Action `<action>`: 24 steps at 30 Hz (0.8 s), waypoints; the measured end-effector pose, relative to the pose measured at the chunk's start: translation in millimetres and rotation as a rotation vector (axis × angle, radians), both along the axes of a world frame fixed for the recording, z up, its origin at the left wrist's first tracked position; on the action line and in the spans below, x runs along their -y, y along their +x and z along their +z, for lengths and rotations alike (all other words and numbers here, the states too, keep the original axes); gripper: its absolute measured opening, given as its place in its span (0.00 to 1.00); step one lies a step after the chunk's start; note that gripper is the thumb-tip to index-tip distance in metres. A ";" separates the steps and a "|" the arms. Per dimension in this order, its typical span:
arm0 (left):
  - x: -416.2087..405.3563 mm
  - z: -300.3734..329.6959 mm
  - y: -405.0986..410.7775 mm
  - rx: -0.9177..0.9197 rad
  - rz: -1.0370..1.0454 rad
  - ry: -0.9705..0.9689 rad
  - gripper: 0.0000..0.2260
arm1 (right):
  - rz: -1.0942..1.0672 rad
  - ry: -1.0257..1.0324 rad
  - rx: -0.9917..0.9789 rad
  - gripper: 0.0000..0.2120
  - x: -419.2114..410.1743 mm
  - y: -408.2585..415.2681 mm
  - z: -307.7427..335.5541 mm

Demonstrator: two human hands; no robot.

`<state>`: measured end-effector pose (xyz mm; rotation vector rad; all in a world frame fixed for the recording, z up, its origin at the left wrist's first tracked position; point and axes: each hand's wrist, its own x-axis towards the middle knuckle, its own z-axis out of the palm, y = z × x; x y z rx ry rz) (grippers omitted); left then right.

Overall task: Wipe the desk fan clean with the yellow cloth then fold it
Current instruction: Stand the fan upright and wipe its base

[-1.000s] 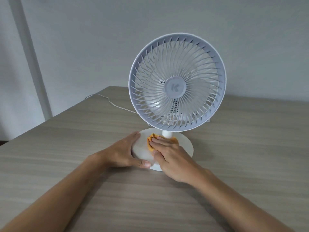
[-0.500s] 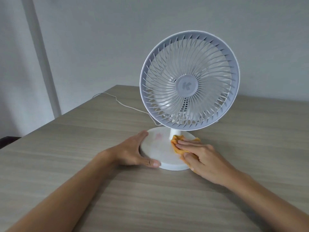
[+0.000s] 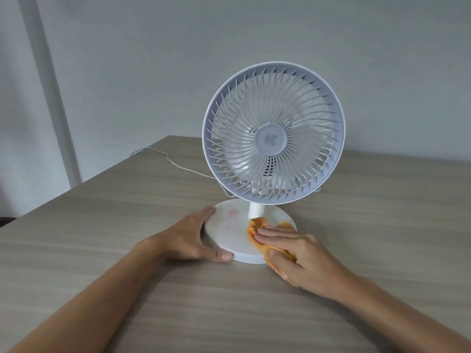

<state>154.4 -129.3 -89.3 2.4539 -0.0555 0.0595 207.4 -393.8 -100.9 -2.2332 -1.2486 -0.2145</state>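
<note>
A white desk fan [image 3: 273,138] stands upright on a wooden table, its round grille facing me. Its flat round base [image 3: 229,233] shows a faint pinkish smear near the left. My left hand [image 3: 193,238] grips the base's left rim, thumb at the front edge. My right hand [image 3: 298,256] lies flat on the yellow cloth [image 3: 257,225], pressing it onto the right side of the base, just in front of the stem. Most of the cloth is hidden under my fingers and palm.
The fan's thin white cord [image 3: 173,161] trails left across the wooden table [image 3: 127,289] toward its back-left edge. A grey wall rises behind the table, with a pale vertical pillar [image 3: 48,80] at the left.
My right hand slid the cloth from the base's middle-left, past the stem, to its right side. The view shifted, so the fan sits lower and further right. My left hand kept its grip.
</note>
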 end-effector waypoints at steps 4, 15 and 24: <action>-1.9 -2.7 2.1 0.005 0.024 0.027 0.54 | -0.145 0.043 0.056 0.24 -24.4 -4.1 -4.5; 9.5 1.2 -13.3 0.221 0.035 0.037 0.54 | -0.098 0.198 -0.056 0.14 -30.7 -7.2 23.9; 55.7 -6.1 -5.7 0.546 -0.097 0.304 0.16 | -0.427 0.111 -0.089 0.15 5.1 35.9 16.7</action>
